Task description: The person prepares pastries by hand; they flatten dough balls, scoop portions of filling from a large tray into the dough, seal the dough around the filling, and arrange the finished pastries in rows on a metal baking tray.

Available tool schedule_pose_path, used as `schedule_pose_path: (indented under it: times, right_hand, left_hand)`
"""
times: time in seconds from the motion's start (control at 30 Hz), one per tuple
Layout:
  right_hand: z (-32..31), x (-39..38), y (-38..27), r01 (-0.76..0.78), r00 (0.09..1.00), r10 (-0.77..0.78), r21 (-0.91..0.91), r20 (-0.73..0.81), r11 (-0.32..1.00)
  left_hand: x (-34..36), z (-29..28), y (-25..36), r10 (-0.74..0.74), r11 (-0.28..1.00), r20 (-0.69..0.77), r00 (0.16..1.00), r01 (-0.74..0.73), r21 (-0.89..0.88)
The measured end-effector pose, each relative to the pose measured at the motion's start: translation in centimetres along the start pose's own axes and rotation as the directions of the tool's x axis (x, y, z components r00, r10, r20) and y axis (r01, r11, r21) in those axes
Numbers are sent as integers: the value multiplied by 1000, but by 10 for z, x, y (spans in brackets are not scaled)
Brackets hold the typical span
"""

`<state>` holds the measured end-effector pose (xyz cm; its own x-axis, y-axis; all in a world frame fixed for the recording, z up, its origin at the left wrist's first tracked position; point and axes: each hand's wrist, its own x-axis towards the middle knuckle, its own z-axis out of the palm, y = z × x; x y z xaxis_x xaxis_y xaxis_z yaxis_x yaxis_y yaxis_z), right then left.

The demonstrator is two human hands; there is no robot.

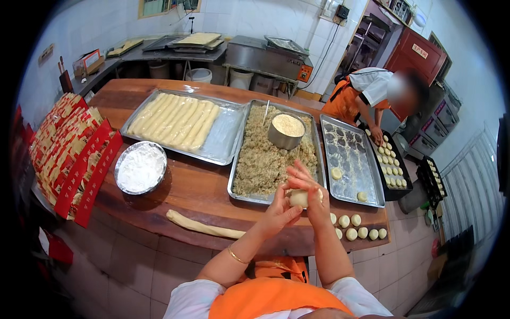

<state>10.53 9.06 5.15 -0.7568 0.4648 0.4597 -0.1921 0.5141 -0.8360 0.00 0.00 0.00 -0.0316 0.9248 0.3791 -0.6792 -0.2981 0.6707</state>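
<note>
Over the near edge of the filling tray, a pale dough ball [299, 199] sits between my two cupped hands. My left hand [280, 208] curls around its near left side, thumb pressed along it. My right hand [317, 201] closes on it from the right, with some fingers pointing up. Behind them, the metal tray [231, 183] holds a crumbly brownish filling [255, 167], and a steel bowl [285, 141] of pale crumbs rests on it. A dough rope [204, 226] lies left of my hands. Several small dough balls [351, 234] stand on the table to their right.
A bowl of white flour [141, 167] and a tray of dough rolls under plastic [175, 121] lie left. Red packages [66, 143] crowd the left edge. At right, a crumb-streaked tray [348, 159] holds dough balls; a co-worker [366, 93] reaches into a black tray [406, 183].
</note>
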Motion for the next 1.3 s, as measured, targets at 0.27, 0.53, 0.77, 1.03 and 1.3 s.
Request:
schedule_pose_path:
  times: [0.27, 0.53, 0.77, 1.03, 1.3]
  right_hand:
    - [11, 11, -30, 97, 979, -57, -201, 196, 975]
    - [35, 11, -42, 193, 980, -197, -171, -11, 966]
    - [15, 9, -36, 15, 980, 17, -158, 197, 987]
    - [36, 15, -52, 203, 979, -199, -194, 44, 960]
    - [37, 12, -45, 210, 969, -224, -134, -105, 969]
  left_hand:
    - [-17, -25, -6, 3, 977, -17, 1000, 0, 213]
    - [-25, -8, 8, 52, 936, -95, 994, -15, 351]
    - [-25, -6, 17, 41, 927, 8, 999, -41, 373]
    - [-27, 0, 21, 136, 876, 47, 990, -143, 461]
    - [-33, 18, 39, -36, 929, -85, 996, 65, 364]
